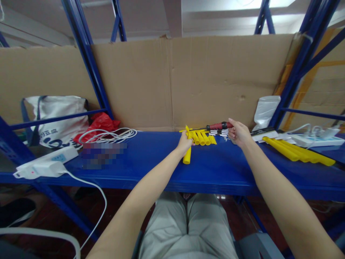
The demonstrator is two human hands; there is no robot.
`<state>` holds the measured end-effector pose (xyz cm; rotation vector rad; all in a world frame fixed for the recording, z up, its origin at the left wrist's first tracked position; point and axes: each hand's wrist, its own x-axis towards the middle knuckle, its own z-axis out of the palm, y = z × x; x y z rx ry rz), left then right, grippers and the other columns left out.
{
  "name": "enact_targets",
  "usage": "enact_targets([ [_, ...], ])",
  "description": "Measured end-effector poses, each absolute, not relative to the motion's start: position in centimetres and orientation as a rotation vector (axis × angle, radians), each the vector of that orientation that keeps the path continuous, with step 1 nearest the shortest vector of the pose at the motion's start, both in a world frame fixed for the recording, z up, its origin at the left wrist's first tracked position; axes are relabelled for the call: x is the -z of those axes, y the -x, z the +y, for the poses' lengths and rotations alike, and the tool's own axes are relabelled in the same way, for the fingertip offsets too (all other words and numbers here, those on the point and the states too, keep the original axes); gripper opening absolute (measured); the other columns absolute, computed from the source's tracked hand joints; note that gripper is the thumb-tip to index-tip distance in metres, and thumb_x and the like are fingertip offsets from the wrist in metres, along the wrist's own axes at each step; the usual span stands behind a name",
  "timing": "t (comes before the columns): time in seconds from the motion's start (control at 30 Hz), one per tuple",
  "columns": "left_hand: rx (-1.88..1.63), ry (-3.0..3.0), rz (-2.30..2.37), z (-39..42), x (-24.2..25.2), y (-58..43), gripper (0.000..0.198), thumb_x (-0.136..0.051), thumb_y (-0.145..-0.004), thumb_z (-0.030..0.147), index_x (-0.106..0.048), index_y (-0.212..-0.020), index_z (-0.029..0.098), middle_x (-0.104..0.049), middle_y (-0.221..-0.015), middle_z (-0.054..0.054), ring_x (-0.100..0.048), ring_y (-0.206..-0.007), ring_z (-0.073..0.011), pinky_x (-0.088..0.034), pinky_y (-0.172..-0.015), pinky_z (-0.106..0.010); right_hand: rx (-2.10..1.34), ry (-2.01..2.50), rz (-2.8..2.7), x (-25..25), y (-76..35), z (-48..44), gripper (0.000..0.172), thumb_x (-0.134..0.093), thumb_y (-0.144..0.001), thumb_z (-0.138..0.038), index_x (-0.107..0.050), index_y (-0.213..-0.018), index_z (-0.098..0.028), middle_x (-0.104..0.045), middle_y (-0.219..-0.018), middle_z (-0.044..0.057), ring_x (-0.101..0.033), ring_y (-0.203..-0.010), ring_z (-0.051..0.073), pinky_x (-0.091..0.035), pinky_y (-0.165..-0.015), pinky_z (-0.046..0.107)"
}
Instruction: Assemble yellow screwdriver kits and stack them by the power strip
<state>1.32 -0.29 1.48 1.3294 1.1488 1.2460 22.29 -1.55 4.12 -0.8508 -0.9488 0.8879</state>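
Observation:
My left hand (184, 141) is closed around a yellow tube (187, 157), which stands tilted over the blue shelf with its open end toward me. My right hand (238, 132) grips the end of a screwdriver (219, 126) with a red and black handle. Its thin shaft points left and reaches the upper part of the held tube; whether the tip touches it I cannot tell. Just right of my left hand, several short yellow tubes (201, 138) lie side by side. Small black-and-white items (219, 132) lie below the screwdriver handle, partly hidden by my right hand.
Longer yellow tubes (293, 150) lie on the blue shelf (151, 158) at right, near a white power strip (315, 139). At left are a coiled white cable (118, 134), a red plastic bag (101, 124), a white tote bag (60, 120) and another power strip (51, 158). Cardboard (134, 82) backs the shelf.

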Motion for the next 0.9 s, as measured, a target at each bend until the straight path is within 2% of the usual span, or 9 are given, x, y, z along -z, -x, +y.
enact_targets([
  [0.2, -1.243, -1.334, 1.145, -0.16, -1.49, -1.36, 0.057, -0.043, -0.074, -0.007, -0.041, -0.127, 0.016, -0.065, -0.113, -0.011, -0.067, -0.075, -0.0124, -0.052, -0.061, -0.020, -0.864, 0.834, -0.948, -4.17, -22.12, -1.32, 0.033, -0.077, -0.068, -0.041, -0.052, -0.068, -0.020, -0.040, -0.038, -0.009, -0.036, -0.030, 0.004, -0.026, -0.027, 0.014],
  [0.4, -1.252, -1.329, 1.157, -0.16, -1.52, -1.30, 0.056, -0.042, -0.074, -0.008, -0.041, -0.125, 0.015, -0.064, -0.116, -0.013, -0.067, -0.076, -0.0132, -0.052, -0.061, -0.021, -0.921, 0.736, -1.092, -4.35, -22.25, -1.31, 0.029, -0.075, -0.073, -0.040, -0.054, -0.075, -0.019, -0.047, -0.047, -0.007, -0.048, -0.039, 0.005, -0.041, -0.038, 0.015],
  [0.63, -1.251, -1.315, 1.135, -0.05, -1.34, -1.34, 0.056, -0.045, -0.073, -0.006, -0.042, -0.125, 0.017, -0.065, -0.114, -0.012, -0.068, -0.080, -0.0157, -0.053, -0.064, -0.023, -0.878, 0.768, -1.096, -4.02, -22.54, -0.95, 0.041, -0.076, -0.070, -0.046, -0.045, -0.067, -0.020, -0.045, -0.044, -0.008, -0.042, -0.034, 0.005, -0.034, -0.033, 0.015],
  [0.9, -1.253, -1.311, 1.134, -0.21, -1.44, -1.39, 0.055, -0.045, -0.075, -0.007, -0.042, -0.125, 0.015, -0.067, -0.105, -0.011, -0.068, -0.075, -0.0150, -0.052, -0.062, -0.023, -0.856, 0.803, -1.088, -3.98, -22.49, -1.18, 0.046, -0.078, -0.064, -0.050, -0.044, -0.067, -0.020, -0.047, -0.044, -0.008, -0.038, -0.032, 0.004, -0.028, -0.031, 0.016],
])
